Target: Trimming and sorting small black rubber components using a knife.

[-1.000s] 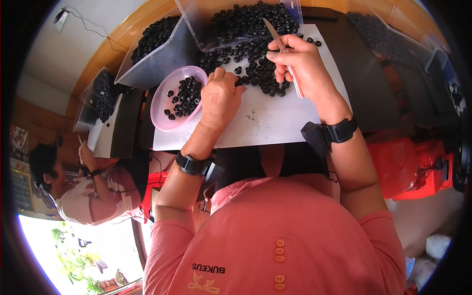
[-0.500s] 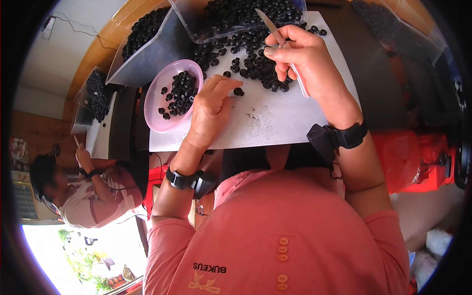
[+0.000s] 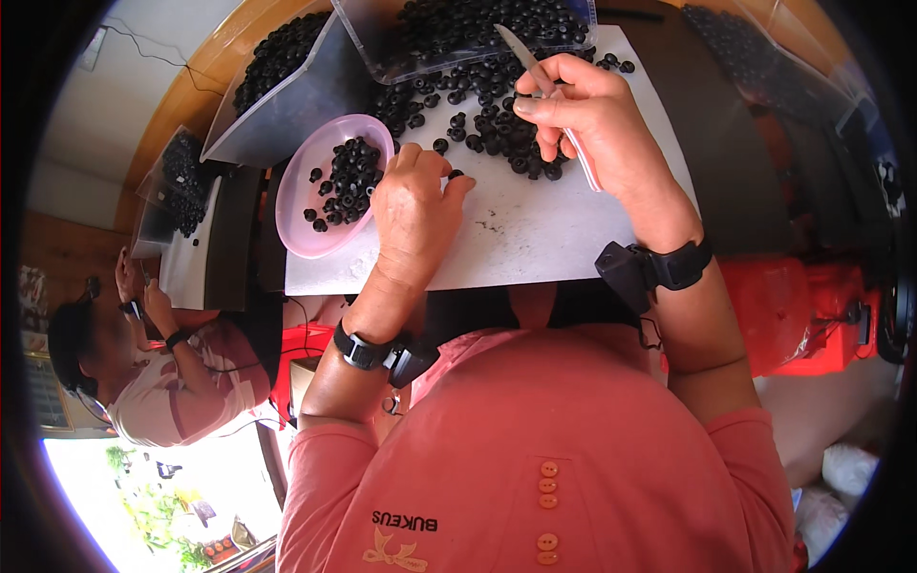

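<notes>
My right hand is closed around the light-coloured handle of a small knife, its blade up and to the left over the black pieces. Down on the white board, my left hand has its thumb and fingertips closed about a small black round piece with a narrow neck, mostly covered by the fingers. Just left of that hand rests a pink oval bowl holding several similar pieces. A loose heap of black pieces lies on the board below the knife.
At the back, a clear bin full of black pieces lies tipped toward the board. Another bin stands behind the bowl. A co-worker sits at the left. Red crates are at the right.
My left hand has shifted slightly right and its thumb and fingers have closed on the single black piece. The right hand with the knife has hardly moved. The co-worker's hands have moved apart.
</notes>
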`<state>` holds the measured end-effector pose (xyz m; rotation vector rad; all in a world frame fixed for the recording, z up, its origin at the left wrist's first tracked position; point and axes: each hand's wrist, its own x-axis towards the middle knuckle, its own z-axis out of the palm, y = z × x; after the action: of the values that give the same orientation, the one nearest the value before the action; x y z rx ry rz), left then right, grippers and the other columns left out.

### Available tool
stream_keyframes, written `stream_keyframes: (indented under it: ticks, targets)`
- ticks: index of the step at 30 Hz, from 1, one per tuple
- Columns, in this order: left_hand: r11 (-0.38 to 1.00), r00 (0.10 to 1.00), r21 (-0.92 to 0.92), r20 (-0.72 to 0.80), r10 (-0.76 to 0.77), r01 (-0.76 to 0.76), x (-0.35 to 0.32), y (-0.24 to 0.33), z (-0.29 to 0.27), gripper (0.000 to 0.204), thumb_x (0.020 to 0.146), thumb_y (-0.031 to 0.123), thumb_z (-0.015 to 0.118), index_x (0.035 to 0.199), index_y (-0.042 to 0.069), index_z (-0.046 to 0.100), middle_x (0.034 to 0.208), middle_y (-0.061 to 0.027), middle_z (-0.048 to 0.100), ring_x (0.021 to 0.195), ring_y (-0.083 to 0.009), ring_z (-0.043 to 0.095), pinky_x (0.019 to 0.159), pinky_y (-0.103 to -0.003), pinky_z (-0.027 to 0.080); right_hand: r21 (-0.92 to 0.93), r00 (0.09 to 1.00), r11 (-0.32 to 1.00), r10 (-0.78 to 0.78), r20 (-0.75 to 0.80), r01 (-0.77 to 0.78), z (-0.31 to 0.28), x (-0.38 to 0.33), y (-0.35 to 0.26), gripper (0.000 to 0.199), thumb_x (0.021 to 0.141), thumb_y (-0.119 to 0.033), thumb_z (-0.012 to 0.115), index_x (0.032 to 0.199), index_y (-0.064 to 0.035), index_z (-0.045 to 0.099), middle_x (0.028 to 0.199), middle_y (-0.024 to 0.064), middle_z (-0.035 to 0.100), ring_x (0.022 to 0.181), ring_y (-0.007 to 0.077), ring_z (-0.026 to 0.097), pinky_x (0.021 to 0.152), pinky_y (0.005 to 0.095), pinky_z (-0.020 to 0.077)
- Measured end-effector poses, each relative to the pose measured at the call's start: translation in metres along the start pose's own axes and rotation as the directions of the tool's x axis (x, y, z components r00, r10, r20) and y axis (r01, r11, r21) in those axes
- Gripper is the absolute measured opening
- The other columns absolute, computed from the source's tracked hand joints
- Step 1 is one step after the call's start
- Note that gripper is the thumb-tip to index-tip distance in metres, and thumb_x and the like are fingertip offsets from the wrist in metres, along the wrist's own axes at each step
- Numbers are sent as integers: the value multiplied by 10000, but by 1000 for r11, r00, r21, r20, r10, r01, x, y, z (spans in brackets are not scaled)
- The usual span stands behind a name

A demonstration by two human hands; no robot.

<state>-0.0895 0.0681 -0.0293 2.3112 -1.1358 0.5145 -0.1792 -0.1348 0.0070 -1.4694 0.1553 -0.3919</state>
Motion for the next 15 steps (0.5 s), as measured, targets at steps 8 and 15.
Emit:
stream_keyframes:
  ticks: [8, 15]
  targets:
    - [965, 987, 211, 75, 142, -155, 7, 4, -2, 154, 753, 45, 749, 887, 6, 682, 839, -111, 601, 746, -264, 626, 688, -370, 507, -93, 999, 995, -26, 30, 29, 3, -2, 1, 181, 835, -121, 732, 975, -44, 647, 656, -5, 595, 497, 62, 514, 455, 205, 318]
    - [175, 844, -832, 487, -225, 526, 20, -2, -9, 157, 932, 61, 655, 1036, -52, 692, 812, -73, 661, 638, -130, 587, 539, -256, 462, -195, 993, 976, -83, 82, 98, 8, -1, -1, 280, 909, -299, 710, 854, -48, 600, 613, -28, 509, 527, 50, 441, 473, 246, 357]
